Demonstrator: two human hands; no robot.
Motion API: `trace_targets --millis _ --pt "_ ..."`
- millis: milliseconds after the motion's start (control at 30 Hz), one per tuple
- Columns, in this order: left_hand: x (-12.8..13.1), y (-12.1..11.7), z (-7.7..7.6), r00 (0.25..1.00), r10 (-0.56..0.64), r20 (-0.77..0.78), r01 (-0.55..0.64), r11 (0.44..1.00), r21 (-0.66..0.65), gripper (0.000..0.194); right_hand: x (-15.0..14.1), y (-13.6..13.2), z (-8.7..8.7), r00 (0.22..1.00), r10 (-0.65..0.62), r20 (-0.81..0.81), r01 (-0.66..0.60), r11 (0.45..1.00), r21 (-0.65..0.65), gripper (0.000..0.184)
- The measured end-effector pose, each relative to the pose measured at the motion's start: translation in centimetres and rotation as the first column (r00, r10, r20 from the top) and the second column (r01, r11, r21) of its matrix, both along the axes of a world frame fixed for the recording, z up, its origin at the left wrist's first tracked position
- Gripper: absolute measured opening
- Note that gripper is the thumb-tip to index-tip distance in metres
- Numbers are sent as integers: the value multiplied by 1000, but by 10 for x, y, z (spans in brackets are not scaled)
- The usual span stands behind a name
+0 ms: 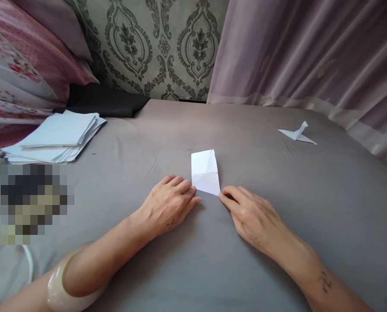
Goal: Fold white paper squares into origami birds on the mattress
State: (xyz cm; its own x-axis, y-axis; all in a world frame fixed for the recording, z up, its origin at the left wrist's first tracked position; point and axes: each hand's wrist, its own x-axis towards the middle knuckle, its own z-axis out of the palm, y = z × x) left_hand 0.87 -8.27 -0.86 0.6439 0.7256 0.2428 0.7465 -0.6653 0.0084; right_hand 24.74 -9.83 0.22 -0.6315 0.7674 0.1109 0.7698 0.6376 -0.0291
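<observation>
A small white folded paper (204, 173) lies on the grey sheet in front of me, with a crease across it and a slanting fold line at its upper right. My left hand (172, 197) is closed at the paper's lower left corner, fingers bent and pressed together, the index fingertip on the corner and the thumb tip just below. At the lower right corner, my right hand (250, 212) pinches the paper's edge between thumb and index finger. The other right fingers are curled under and partly hidden.
A white folded paper bird (298, 133) rests at the back right. Several stacked white sheets (59, 130) lie at the left, before a black folded cloth or bag (105, 102). Curtains (278, 52) hang on both sides; a pixelated patch (31, 201) hides something at the left.
</observation>
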Motion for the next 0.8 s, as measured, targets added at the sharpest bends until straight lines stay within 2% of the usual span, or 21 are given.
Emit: trace_targets --millis 67,167,300,367,433,533,600,667,733,800 --pt "-2 1 1 1000 2 14 -2 1000 -6 37 2 1 0 998 -4 -58 4 1000 -13 35" --pt "-4 3 2 997 0 74 1 1000 -17 37 5 5 -4 969 -59 -241 48 998 -51 33" --pt "-6 3 2 981 71 181 -65 997 -41 35 6 13 -12 818 -221 -531 180 975 -130 28" --pt "-6 2 2 971 128 204 -125 992 -31 33 3 13 -12 738 -246 -629 194 969 -151 24" --pt "-5 1 4 957 187 221 -188 982 -19 28 -2 11 -10 695 -248 -675 197 968 -153 21" --pt "-3 1 7 934 240 263 -249 969 1 16 -15 8 -6 712 -263 -651 226 964 -143 23" --pt "-3 2 7 928 240 283 -254 967 14 9 -23 7 -7 736 -276 -618 245 960 -137 29" --pt "-3 2 6 931 213 295 -234 971 38 2 -30 8 -10 743 -264 -615 236 963 -127 24" --pt "-2 2 4 938 169 302 -207 973 100 15 -34 9 -13 737 -220 -639 201 974 -102 16" --pt "-2 1 3 949 127 290 -193 958 212 31 -36 10 -15 739 -161 -654 163 985 -59 17"
